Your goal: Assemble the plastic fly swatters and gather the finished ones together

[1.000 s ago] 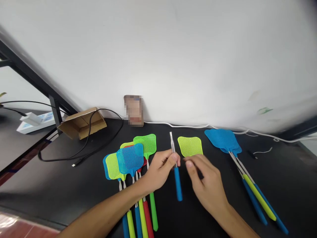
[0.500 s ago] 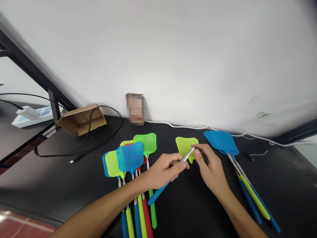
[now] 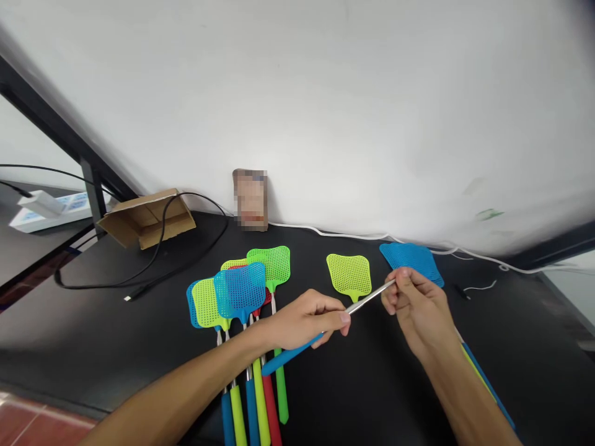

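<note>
A telescopic fly swatter handle (image 3: 288,356), blue grip with a silver rod, is held slantwise across both hands. My left hand (image 3: 311,319) is closed around it where grip meets rod. My right hand (image 3: 418,310) pinches the rod's far tip, and no swatter head shows on it. A yellow-green swatter head (image 3: 348,275) lies on the table just behind the rod. Blue swatter heads (image 3: 411,257) are stacked beyond my right hand, which partly hides their handles. To the left lie several fly swatters (image 3: 242,291) in blue, yellow-green, red and green, partly under my left forearm.
An open cardboard box (image 3: 149,220) and a black cable (image 3: 162,282) are at the back left. A small blurred packet (image 3: 251,201) leans on the white wall (image 3: 325,111). A white cable (image 3: 344,234) runs along the wall's foot. A power strip (image 3: 60,207) lies far left.
My right hand has moved right, now pinching the rod's tip, and the rod shows much longer between the hands. My left hand keeps its hold. The view has shifted slightly.
</note>
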Action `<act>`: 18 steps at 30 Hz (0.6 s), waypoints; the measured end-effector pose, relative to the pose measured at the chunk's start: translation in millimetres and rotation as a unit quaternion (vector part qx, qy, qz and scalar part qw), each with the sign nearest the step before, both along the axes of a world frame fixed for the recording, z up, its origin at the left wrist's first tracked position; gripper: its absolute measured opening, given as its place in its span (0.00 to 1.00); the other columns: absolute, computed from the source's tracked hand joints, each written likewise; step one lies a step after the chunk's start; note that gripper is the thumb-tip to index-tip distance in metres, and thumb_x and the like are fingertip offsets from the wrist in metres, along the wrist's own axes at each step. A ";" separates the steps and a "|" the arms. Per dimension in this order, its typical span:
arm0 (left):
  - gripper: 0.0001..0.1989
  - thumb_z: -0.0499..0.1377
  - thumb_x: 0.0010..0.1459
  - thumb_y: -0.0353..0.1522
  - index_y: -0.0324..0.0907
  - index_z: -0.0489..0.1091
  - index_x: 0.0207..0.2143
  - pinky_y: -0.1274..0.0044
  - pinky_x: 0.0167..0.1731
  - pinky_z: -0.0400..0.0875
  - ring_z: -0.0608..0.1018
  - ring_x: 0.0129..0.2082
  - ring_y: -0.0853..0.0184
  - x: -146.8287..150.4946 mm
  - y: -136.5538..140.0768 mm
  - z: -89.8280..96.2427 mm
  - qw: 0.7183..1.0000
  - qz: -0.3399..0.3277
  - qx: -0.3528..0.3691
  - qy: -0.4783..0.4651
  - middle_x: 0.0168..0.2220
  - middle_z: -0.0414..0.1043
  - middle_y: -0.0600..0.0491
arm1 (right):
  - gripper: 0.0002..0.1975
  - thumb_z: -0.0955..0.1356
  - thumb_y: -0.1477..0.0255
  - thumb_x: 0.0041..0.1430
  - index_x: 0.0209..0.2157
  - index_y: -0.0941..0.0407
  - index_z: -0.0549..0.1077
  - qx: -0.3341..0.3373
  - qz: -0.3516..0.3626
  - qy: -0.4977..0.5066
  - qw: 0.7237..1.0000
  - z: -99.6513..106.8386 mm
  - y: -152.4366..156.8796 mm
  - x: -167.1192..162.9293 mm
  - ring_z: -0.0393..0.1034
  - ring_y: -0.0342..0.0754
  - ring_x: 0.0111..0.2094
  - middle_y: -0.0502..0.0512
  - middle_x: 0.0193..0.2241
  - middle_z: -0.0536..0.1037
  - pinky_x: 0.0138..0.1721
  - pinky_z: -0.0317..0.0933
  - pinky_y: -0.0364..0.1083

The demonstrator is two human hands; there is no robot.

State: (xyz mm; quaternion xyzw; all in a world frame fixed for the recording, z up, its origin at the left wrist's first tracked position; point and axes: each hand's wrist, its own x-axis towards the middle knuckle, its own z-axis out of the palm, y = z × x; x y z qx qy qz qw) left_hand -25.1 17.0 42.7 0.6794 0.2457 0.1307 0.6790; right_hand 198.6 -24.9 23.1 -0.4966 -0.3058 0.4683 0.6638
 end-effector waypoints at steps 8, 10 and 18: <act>0.21 0.52 0.71 0.44 0.38 0.75 0.36 0.79 0.25 0.60 0.63 0.16 0.74 2.4 -0.6 -9.5 0.999 0.026 -0.002 -0.031 0.15 0.62 0.60 | 0.18 0.72 0.56 0.63 0.31 0.57 0.73 -0.021 0.113 -0.044 0.992 -10.0 -19.2 -50.3 0.62 0.41 0.20 0.47 0.20 0.68 0.20 0.57 0.41; 0.22 0.52 0.71 0.45 0.38 0.75 0.36 0.79 0.25 0.60 0.63 0.16 0.74 2.3 0.0 -8.3 0.999 0.025 -0.001 -0.030 0.15 0.62 0.60 | 0.17 0.72 0.56 0.63 0.31 0.57 0.74 -0.025 0.127 -0.045 0.990 -8.0 -20.2 -52.1 0.63 0.42 0.20 0.47 0.20 0.69 0.20 0.57 0.41; 0.22 0.55 0.69 0.46 0.39 0.76 0.33 0.80 0.23 0.58 0.64 0.17 0.74 -2.3 1.2 1.2 0.999 -0.025 -0.027 -0.001 0.16 0.62 0.60 | 0.17 0.79 0.60 0.52 0.28 0.57 0.74 0.003 -0.136 0.019 0.991 6.2 2.9 27.5 0.59 0.39 0.21 0.45 0.21 0.65 0.20 0.56 0.40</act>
